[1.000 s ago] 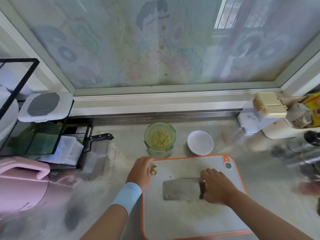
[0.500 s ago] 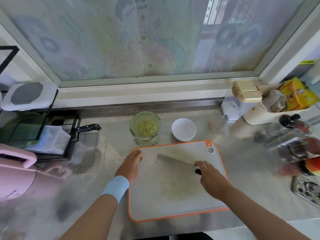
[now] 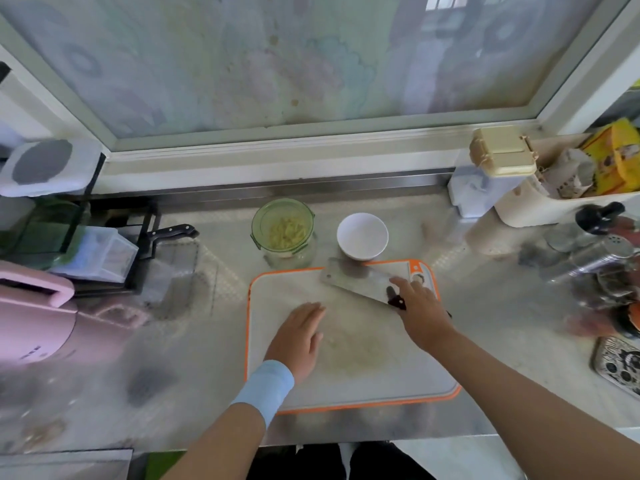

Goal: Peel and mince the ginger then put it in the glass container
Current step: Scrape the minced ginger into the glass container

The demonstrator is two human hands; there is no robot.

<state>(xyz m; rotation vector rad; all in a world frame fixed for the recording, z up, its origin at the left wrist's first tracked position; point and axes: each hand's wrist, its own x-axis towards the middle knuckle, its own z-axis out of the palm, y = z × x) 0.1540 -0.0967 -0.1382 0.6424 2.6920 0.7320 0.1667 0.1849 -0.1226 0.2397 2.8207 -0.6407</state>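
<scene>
On the board the left hand lies flat, fingers straight, holding nothing. The right hand covers the cleaver handle; whether it grips, I cannot tell. Minced ginger sits in the jar beyond. The blade lies close to the bowl, so a careless push could knock it.

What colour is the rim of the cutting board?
Orange; the cutting board rim shows best in the head view.

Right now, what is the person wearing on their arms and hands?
No sleeves show on either arm. A light blue wristband wraps the left wrist, just behind the left hand. The right hand and its wrist carry nothing. Neither hand is gloved, and no ring or watch shows.
</scene>
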